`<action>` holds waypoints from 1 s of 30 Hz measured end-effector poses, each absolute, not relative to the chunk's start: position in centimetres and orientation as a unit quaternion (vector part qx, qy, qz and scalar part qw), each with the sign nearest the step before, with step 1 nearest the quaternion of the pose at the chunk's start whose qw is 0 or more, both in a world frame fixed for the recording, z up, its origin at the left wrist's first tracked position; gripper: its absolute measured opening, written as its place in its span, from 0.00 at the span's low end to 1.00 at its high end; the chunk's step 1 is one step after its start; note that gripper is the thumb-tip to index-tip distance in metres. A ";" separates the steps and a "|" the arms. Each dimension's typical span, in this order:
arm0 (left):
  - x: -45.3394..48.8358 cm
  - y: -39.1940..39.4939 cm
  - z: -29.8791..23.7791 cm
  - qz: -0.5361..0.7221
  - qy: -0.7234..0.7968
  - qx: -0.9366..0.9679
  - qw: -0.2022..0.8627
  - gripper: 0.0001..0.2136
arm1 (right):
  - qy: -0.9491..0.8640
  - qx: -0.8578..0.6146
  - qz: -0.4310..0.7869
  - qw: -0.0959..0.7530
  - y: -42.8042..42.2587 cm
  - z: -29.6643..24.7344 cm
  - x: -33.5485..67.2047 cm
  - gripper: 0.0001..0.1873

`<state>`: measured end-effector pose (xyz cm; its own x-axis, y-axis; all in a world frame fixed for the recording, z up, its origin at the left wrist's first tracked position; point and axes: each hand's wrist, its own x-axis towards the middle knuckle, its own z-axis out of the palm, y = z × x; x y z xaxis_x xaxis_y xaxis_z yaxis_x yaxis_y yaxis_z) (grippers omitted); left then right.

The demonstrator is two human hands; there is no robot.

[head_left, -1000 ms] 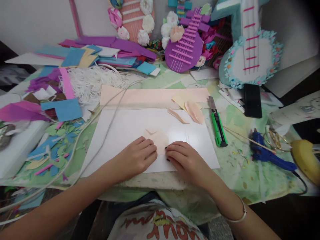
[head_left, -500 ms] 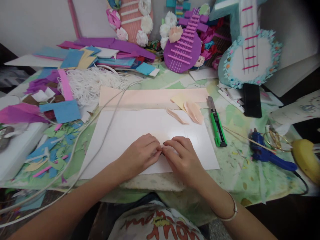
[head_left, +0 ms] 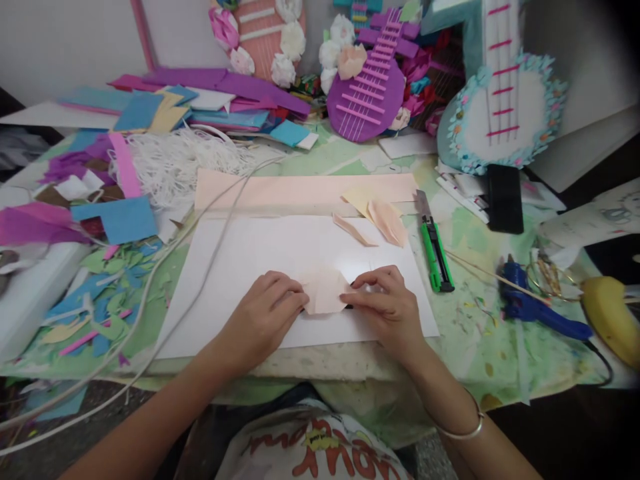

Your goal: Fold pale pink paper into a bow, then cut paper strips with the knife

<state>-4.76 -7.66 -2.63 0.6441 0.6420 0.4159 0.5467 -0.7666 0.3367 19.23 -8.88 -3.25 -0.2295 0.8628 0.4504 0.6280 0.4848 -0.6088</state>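
A small folded peach paper piece (head_left: 325,292) lies on a white sheet (head_left: 250,253) near the table's front edge. My left hand (head_left: 265,317) has its fingers curled and pressed on the piece's left edge. On the right edge, my right hand (head_left: 387,307) pinches the paper with its fingertips. Both hands rest on the white sheet, and the paper shows between them.
Other folded peach pieces (head_left: 385,220) lie on a long peach strip (head_left: 300,190). A green utility knife (head_left: 435,247), a blue glue gun (head_left: 535,310), a black phone (head_left: 505,199), paper guitars (head_left: 367,93), coloured scraps (head_left: 115,220) and a white cable (head_left: 210,227) surround the sheet.
My hands were together over the peach piece, covering it; they have moved apart, and the piece now shows spread out between them.
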 end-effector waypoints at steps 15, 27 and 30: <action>-4.7 -7.8 -2.9 0.278 0.344 0.885 0.144 0.06 | -0.799 -0.476 0.131 0.344 -9.9 -2.8 19.0 0.09; -4.4 -7.9 -2.4 0.283 0.415 0.841 0.199 0.05 | -0.788 -0.496 0.187 0.314 -9.5 -2.7 18.7 0.05; -4.4 -7.7 -2.6 0.268 0.429 0.838 0.205 0.05 | -0.786 -0.502 0.184 0.311 -9.5 -2.7 18.7 0.05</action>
